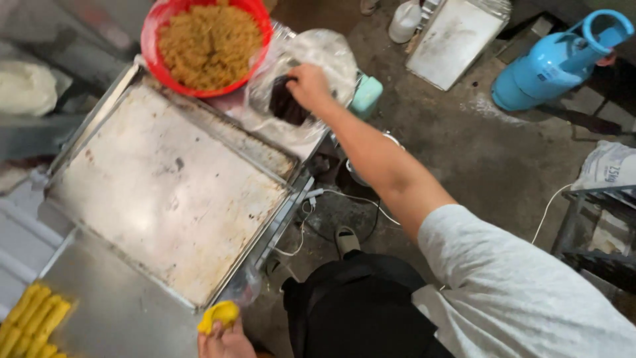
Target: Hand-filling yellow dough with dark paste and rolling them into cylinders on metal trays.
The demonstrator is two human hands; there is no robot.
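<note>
Left hand (225, 341) grip closed on a yellow dough piece (218, 315) at the worktop (119, 318) edge. Right hand (308, 86) reaches into the clear bag (324, 56) on dark filling (285, 106); grip state unclear. Finished yellow rolls (30, 321) stacked left; baking tray (165, 192) unfilled.
</note>
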